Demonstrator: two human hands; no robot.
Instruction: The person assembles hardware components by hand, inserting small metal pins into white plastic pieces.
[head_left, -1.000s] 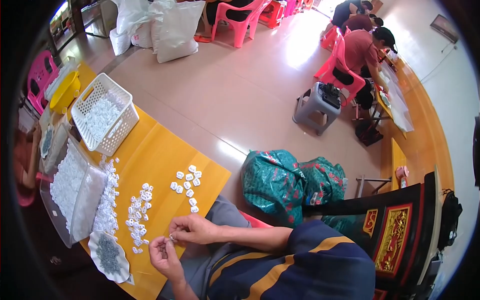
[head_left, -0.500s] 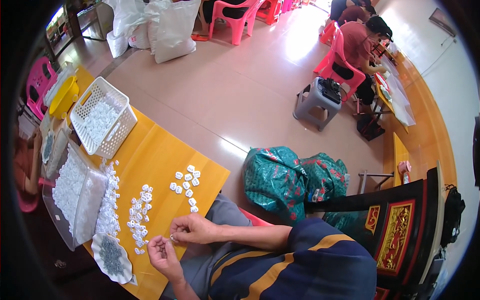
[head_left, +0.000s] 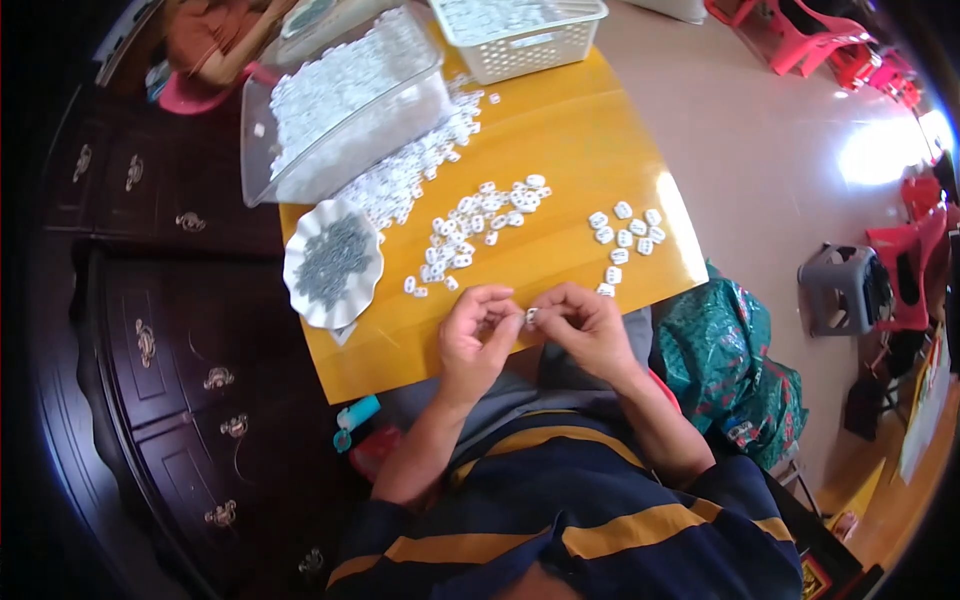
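My left hand point(head_left: 478, 338) and my right hand point(head_left: 588, 332) meet fingertip to fingertip just over the table's near edge. A small white plastic piece point(head_left: 531, 316) with dark marks is pinched in my right fingertips. My left thumb and fingers press together right beside it; whatever they hold is too small to make out. Beyond my left hand lies a loose group of similar white pieces point(head_left: 465, 232). A smaller cluster of white pieces point(head_left: 625, 234) lies past my right hand. Small grey metal-looking parts point(head_left: 335, 262) fill a scalloped white dish point(head_left: 295, 290) on the left.
A clear bin point(head_left: 350, 165) heaped with white pieces stands at the far left, with a spill of pieces point(head_left: 420, 160) alongside. Behind is a white perforated basket point(head_left: 530, 52). Green bags point(head_left: 720, 345) sit right of the table point(head_left: 580, 130); dark drawers point(head_left: 180, 330) stand left. Another person point(head_left: 215, 45) sits across.
The view has swung round, so the table now lies straight ahead and the drawers show at left. Both hands remain together at the small piece.
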